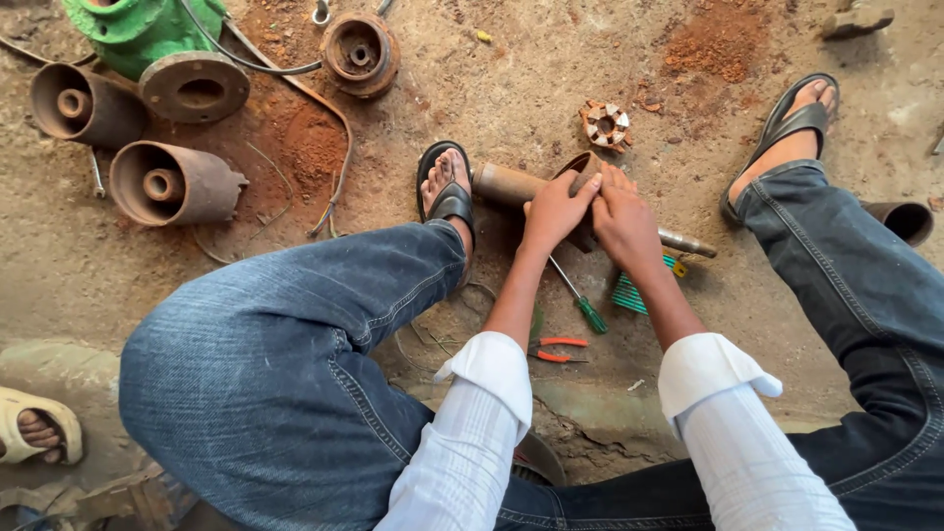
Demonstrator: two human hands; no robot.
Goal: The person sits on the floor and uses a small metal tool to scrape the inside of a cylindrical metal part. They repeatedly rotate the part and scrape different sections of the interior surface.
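Note:
Both hands rest on a rusty pump part (582, 169) mounted on a long metal shaft (511, 183) that lies on the dirt floor between my feet. My left hand (556, 208) grips the part from the left side. From the right, my right hand (621, 221) holds it, fingers over its top. The shaft's thin end (688, 243) sticks out to the right past my right hand. My left sandalled foot (447, 189) presses against the shaft's thick end.
A green-handled screwdriver (582, 300), orange-handled pliers (557, 349) and a green comb-like piece (631, 292) lie below the hands. A rusty impeller (605, 123) sits beyond them. Rusty cylindrical housings (172, 182), (84, 103), a green pump body (138, 29) and cable lie upper left. Another person's foot (37, 428) is at lower left.

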